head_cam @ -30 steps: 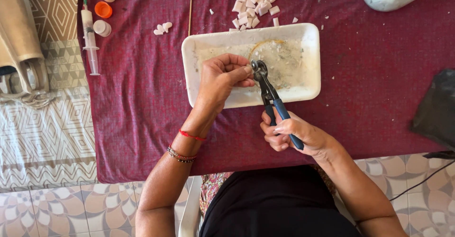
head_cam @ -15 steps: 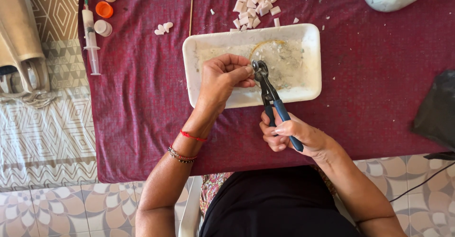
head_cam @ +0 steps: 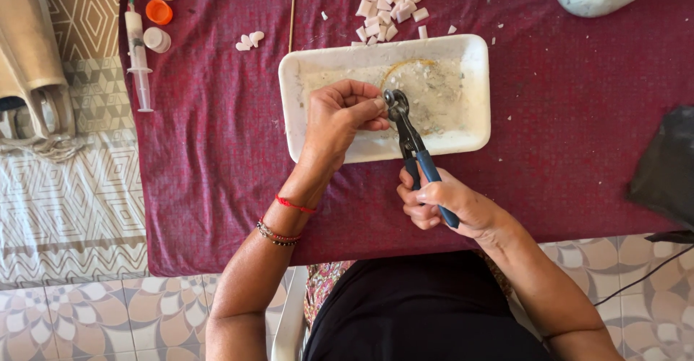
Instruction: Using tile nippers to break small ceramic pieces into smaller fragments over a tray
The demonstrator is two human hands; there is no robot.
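Overhead view of a work table covered in dark red cloth (head_cam: pixel 217 151), read from left to right. At the far left edge of the cloth lie a plastic syringe (head_cam: pixel 136 50) and three small bottle caps (head_cam: pixel 159 10), one green-centred, one orange, one white. A few loose white chips (head_cam: pixel 249 40) sit further in, beside a thin wooden stick (head_cam: pixel 292 7). The left hand (head_cam: pixel 340 119) reaches over the near left part of a white foam tray (head_cam: pixel 477 79); its fingertips (head_cam: pixel 377 105) are pressed together, pinching a small piece that is too small and too hidden to identify, though it is probably a tile chip like those nearby. That piece is held right at the head of the blue-handled nippers (head_cam: pixel 408 137), over the tray's dusty floor. The right hand (head_cam: pixel 441 205) is wrapped around the handles, below the tray's near rim; the wheels at the head appear nearly together on the piece, but whether they bite cannot be told. A pile of white tile squares (head_cam: pixel 387 3) lies just beyond the tray's far rim. The step in hand appears to be trimming one piece over the tray; the next move would call for a steady pinch and a firm squeeze of the handles, with fragments falling into the tray.
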